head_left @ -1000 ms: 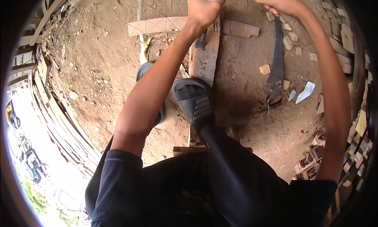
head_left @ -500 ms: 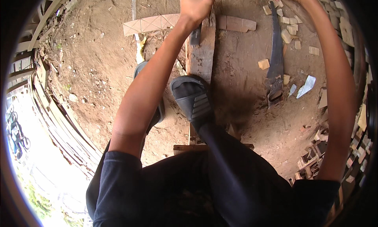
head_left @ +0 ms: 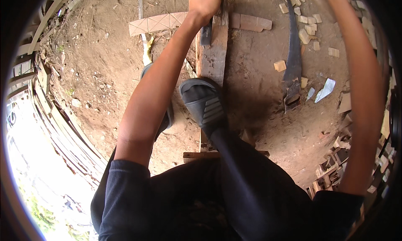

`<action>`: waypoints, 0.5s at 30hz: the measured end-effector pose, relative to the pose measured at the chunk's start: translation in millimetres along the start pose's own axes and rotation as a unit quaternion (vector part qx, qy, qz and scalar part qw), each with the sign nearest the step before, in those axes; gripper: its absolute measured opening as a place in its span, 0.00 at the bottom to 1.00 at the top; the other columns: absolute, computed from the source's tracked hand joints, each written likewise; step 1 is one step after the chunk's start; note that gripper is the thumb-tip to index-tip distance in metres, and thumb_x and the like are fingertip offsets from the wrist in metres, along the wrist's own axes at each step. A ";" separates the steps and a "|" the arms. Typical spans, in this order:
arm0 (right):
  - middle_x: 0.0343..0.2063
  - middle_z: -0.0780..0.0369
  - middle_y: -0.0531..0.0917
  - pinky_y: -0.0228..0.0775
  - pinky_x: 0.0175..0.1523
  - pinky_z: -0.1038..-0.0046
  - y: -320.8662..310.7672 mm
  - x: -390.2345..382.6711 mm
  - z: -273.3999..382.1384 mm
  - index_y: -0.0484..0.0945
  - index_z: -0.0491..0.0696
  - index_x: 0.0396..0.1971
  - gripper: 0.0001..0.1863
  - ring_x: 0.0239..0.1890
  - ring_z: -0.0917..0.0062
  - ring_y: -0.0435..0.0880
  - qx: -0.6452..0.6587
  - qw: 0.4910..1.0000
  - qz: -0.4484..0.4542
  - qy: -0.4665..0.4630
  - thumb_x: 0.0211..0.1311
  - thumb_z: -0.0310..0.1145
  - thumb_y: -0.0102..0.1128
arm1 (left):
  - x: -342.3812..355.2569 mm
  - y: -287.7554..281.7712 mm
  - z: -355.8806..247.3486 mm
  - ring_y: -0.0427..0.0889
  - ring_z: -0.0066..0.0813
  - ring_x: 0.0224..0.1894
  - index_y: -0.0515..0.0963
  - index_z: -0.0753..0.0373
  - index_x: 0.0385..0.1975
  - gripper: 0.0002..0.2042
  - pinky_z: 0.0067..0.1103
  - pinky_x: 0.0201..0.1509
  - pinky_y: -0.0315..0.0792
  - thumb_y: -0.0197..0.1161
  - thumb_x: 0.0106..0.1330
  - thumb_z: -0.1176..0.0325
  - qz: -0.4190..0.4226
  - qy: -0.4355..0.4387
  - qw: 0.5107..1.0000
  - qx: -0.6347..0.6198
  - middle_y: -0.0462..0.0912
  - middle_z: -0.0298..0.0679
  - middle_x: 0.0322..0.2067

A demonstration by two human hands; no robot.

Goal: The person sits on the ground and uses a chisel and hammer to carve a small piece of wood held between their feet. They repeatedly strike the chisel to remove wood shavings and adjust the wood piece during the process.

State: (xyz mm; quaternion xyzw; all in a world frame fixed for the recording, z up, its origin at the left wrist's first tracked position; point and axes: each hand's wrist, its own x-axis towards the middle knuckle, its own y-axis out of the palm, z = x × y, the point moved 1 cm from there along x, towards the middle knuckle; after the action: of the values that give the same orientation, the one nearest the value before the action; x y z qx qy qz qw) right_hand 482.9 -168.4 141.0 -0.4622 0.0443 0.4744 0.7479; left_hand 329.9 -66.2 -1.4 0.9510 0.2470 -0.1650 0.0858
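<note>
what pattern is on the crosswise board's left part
Crossed diagonal lines on the crosswise board, in the head view.

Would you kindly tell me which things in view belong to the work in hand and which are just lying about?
Seemingly in use:
dark flat tool, in the left hand
plank beneath it
perhaps the curved, line-marked board

Apparently lying about:
saw
small wood blocks
shiny pale scrap

Dirt floor (head_left: 259, 65), littered with wood.
From here I see a handsaw (head_left: 294, 57) lying to the right, small wood blocks (head_left: 305, 36) near its blade, pale scraps (head_left: 325, 91) by its handle, and a line-marked board (head_left: 157, 23) showing on both sides of a rough plank (head_left: 212, 60).
</note>
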 end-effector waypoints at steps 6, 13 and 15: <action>0.14 0.66 0.73 0.61 0.15 0.80 17.2 -9.8 16.7 0.71 0.42 0.34 0.09 0.12 0.84 0.70 -0.055 0.995 0.077 0.009 0.50 0.23 0.53 | -4.3 -14.5 -6.7 0.70 0.23 0.09 0.71 0.65 0.10 0.11 0.22 0.11 0.62 0.56 0.54 0.74 -0.028 0.012 0.999 -0.014 0.72 0.36 0.10; 0.14 0.68 0.71 0.61 0.14 0.80 17.3 -0.6 -19.2 0.70 0.44 0.37 0.11 0.11 0.85 0.68 0.173 0.985 0.002 0.013 0.51 0.22 0.52 | 2.2 -0.5 4.5 0.71 0.22 0.10 0.71 0.65 0.13 0.09 0.22 0.11 0.62 0.56 0.55 0.75 0.030 -0.015 0.998 -0.062 0.72 0.37 0.11; 0.14 0.68 0.71 0.60 0.15 0.80 42.5 0.5 -13.2 0.70 0.44 0.37 0.11 0.12 0.85 0.68 0.227 0.974 0.021 -0.018 0.51 0.22 0.53 | -2.1 -10.3 1.0 0.71 0.23 0.10 0.70 0.65 0.13 0.09 0.22 0.11 0.62 0.56 0.54 0.75 -0.007 -0.011 0.999 -0.049 0.72 0.37 0.10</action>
State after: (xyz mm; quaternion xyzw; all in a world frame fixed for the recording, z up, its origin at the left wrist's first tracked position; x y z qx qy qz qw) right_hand 456.2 -172.5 105.7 -0.2710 0.1470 0.4761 0.8236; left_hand 322.8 -58.5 -2.5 0.9420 0.2606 -0.1642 0.1336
